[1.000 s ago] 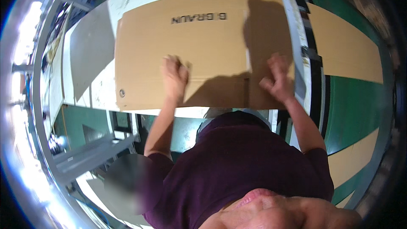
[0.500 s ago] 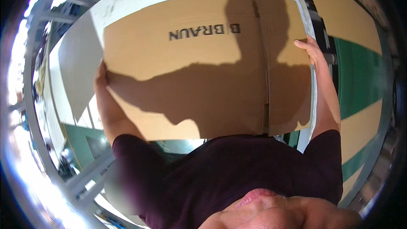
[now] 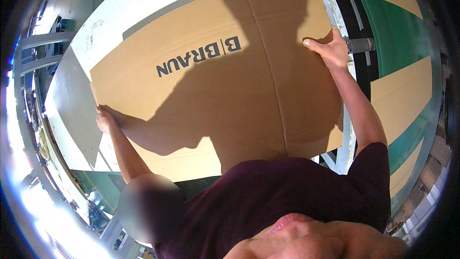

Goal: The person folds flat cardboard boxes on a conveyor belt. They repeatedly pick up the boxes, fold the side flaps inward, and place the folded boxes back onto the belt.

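your left hand (image 3: 104,121) has its fingers closed on the left edge of a broad brown cardboard sheet (image 3: 201,100), and your right hand (image 3: 334,53) grips the right edge, thumb across the top face. the sheet sits slantwise over the white desk (image 3: 67,103), right in front of your body, with flat cardboard pieces (image 3: 405,98) on a green surface (image 3: 397,43) to your right.

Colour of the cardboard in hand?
The cardboard is light brown with black lettering; it shows in the head view.
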{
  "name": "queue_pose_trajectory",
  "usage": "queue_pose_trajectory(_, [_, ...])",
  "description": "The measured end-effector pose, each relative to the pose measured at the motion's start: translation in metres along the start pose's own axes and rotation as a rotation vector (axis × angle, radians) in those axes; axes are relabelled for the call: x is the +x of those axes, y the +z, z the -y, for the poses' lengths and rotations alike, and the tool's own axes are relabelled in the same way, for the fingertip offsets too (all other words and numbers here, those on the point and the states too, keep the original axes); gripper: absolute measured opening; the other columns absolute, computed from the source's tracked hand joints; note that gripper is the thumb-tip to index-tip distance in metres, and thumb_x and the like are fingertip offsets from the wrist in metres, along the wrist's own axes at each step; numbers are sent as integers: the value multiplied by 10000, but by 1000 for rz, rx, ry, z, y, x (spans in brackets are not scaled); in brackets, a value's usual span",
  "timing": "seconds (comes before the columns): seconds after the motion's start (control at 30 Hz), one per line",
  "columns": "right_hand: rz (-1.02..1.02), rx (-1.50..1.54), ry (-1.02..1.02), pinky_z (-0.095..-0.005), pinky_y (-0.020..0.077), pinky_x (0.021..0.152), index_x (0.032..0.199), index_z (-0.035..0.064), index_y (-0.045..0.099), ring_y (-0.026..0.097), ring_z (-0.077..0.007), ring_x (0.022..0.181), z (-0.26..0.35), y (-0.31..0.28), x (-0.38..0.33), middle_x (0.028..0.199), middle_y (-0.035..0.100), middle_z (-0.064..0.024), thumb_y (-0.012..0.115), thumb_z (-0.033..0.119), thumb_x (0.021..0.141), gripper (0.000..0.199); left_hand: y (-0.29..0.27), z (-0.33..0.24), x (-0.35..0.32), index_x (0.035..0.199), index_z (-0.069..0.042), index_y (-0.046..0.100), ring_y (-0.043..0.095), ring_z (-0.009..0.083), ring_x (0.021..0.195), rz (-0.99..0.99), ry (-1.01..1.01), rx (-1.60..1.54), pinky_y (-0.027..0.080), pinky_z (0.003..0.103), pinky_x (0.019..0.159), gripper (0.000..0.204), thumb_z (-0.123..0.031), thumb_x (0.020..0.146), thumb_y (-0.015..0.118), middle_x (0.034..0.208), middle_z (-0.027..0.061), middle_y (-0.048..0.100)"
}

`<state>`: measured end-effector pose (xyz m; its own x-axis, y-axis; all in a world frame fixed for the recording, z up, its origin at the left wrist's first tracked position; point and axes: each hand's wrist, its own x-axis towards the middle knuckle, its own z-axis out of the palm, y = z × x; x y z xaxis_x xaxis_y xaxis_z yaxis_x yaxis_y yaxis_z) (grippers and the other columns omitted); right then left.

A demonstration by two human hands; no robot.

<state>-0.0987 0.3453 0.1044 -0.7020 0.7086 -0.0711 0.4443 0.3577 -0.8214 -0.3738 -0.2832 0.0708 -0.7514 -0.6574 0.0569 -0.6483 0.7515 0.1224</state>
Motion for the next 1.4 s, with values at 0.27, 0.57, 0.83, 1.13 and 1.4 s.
queue_pose_trajectory(0.27, [139, 33, 25, -282, 472, 833, 1095, -63, 529, 625, -203, 949, -19, -6, 17, 1023, 650, -143, 865, 406, 539, 802, 27, 28, 11, 1071, -42, 623, 609, 347, 972, -238, 233, -59, 467, 456, 851, 550, -508, 858, 423, 1053, 178, 636])
queue_pose_trajectory(0.57, [126, -247, -87, -355, 482, 844, 1141, -8, 548, 621, -272, 985, -11, -15, 24, 1054, 648, -148, 807, 589, 501, 913, -51, -7, -342, 1054, -35, 579, 501, 315, 1053, 420, 1344, -506, 409, 433, 913, 293, -59, 764, 604, 1152, 143, 532])
queue_pose_trajectory(0.83, [13, -400, 44, -393, 481, 860, 1219, 51, 520, 605, -289, 1021, -2, -11, 6, 1128, 613, -163, 663, 697, 601, 905, -70, 18, -516, 1112, -14, 574, 437, 342, 1202, 472, 1738, -606, 366, 478, 1002, 540, -254, 658, 742, 1240, 163, 503])
queue_pose_trajectory(1.13, [-36, -296, -133, -437, 467, 870, 1109, -6, 581, 577, -365, 1035, -47, 3, 32, 1106, 597, -240, 534, 629, 768, 722, -48, 23, -518, 1051, 33, 594, 479, 322, 1159, 257, 1897, -561, 384, 463, 982, 498, -296, 692, 701, 1181, 173, 540])
queue_pose_trajectory(1.4, [-20, -148, -140, -445, 467, 838, 1076, -6, 601, 590, -380, 979, -73, 10, 57, 1042, 614, -248, 492, 494, 856, 557, -44, 24, -520, 1075, 41, 571, 458, 324, 1175, 250, 1926, -477, 362, 461, 999, 536, -279, 669, 715, 1186, 171, 526])
